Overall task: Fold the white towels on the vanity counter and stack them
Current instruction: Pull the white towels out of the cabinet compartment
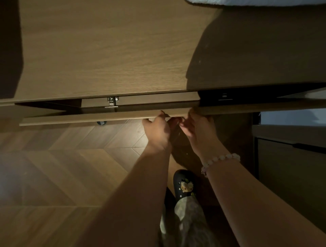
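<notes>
Left grip (157, 128) and right grip (199, 127) curl at the panel (88, 119) under the counter (105, 52); what they hold, if anything, cannot be told. If the panel shuts, it could pinch fingers.

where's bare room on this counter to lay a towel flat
Free: the wide wooden countertop, from its dark left end to the shadowed right part, this side of the white towel. Crowded: the front, where the left hand and right hand grip the wooden panel.
</notes>
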Tool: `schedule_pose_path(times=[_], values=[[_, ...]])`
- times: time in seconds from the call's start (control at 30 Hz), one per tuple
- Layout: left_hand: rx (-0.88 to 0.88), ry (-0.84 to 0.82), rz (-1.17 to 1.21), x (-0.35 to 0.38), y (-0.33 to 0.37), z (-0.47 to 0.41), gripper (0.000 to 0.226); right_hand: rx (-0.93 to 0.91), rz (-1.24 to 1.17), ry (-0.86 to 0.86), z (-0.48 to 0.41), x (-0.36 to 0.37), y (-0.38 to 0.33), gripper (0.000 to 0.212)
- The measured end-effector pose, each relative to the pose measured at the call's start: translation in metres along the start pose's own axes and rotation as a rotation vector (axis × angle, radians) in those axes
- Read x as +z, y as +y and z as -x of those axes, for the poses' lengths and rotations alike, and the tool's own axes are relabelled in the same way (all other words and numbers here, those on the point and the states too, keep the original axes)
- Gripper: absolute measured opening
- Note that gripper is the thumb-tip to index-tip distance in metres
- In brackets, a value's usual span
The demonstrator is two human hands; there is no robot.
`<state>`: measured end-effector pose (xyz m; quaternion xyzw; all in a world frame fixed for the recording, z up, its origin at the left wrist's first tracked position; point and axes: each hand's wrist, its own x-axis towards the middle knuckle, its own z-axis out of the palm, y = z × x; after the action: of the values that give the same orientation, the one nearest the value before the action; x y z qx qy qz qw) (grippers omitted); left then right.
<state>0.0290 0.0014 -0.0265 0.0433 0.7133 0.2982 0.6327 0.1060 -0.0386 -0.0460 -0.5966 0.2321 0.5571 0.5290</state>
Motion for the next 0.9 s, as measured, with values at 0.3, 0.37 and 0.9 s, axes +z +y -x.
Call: schedule_pose_path(times=[0.3, 0.37, 0.9], values=[[-0.089, 0.068, 0.049, -0.031, -0.035, 0.003, 0.019, 0.037, -0.054, -0.055, 0.016, -0.034, 0.029, 0.037], [-0.073, 0.049, 0.047, -0.041, -0.045, 0.006, 0.013, 0.043, -0.054, -0.038, 0.018, -0.043, 0.04, 0.033], [-0.333, -0.04, -0.191, -0.114, -0.138, -0.07, 0.017, 0.278, -0.037, 0.218, -0.029, -0.107, 0.127, 0.043]])
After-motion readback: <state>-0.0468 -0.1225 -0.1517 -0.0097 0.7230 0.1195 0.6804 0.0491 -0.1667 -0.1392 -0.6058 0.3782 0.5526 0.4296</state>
